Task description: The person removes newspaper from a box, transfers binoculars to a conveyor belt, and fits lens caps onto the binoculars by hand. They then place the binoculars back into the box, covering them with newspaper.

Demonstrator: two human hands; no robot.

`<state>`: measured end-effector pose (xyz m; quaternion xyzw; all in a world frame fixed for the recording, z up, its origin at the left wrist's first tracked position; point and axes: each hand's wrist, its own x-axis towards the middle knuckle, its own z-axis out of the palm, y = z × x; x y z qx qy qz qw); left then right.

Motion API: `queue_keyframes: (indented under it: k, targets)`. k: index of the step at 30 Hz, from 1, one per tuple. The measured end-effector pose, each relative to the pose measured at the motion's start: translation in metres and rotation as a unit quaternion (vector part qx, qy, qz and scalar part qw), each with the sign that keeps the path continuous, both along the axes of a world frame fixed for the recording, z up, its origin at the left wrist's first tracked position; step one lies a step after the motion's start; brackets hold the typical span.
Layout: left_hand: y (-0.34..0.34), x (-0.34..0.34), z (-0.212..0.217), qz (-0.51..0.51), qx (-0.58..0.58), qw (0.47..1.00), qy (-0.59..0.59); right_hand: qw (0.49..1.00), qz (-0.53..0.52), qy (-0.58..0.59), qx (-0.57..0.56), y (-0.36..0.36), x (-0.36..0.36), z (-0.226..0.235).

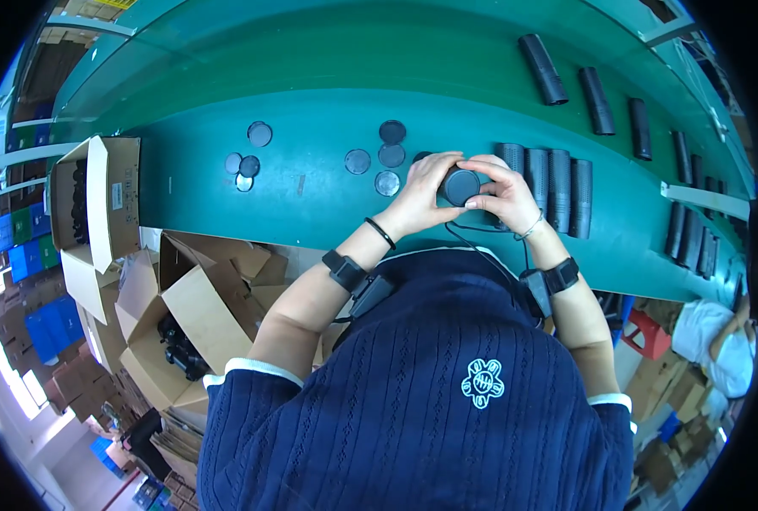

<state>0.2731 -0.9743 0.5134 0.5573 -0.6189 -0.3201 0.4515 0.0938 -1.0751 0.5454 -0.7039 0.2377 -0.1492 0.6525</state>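
So the cap (461, 186) sat between the left hand (426, 189) and right hand (511, 194), over the bench (311, 128). Off to their left, two loose bunches of discs (391, 155), one mid-bench, the other farther left. Just right of the hands, four tubes (558, 192) were lined up side by side, with more tubes (596, 100) behind and farther right. One open carton (128, 200) was at the bench's left end, others (217, 307) nearer the person.

We can't read any text here. Carton (128, 223), left: we see a pale label (117, 196) plus dark print (128, 181), both too small to make out. Navy shirt (396, 409): white outlined emblem (483, 393), no wording we can pick out.
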Motion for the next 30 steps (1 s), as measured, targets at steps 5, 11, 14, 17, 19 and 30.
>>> queue_keyframes:
  k: [5,11,14,17,19,30]
  targets:
    - [-0.007,0.006,0.005,0.033,0.038,0.998,-0.035,0.988,-0.081,-0.041,0.127,-0.002,0.002,-0.008]
    - [-0.007,0.001,0.011,0.031,0.056,0.998,0.014,0.987,-0.047,-0.041,0.149,-0.012,0.001,-0.012]
    - [-0.002,0.004,0.023,0.004,0.131,0.991,0.02,0.983,-0.006,-0.048,0.179,-0.015,-0.001,-0.01]
    - [-0.002,0.001,0.023,0.025,0.024,0.998,0.043,0.967,0.008,-0.101,0.233,-0.012,0.005,-0.008]
    - [-0.004,0.004,0.019,0.047,-0.019,0.999,0.008,0.973,0.01,-0.103,0.206,-0.015,0.009,-0.008]
    - [-0.034,-0.019,0.059,0.161,0.06,0.973,0.156,0.998,0.009,0.001,0.066,-0.015,0.007,-0.008]
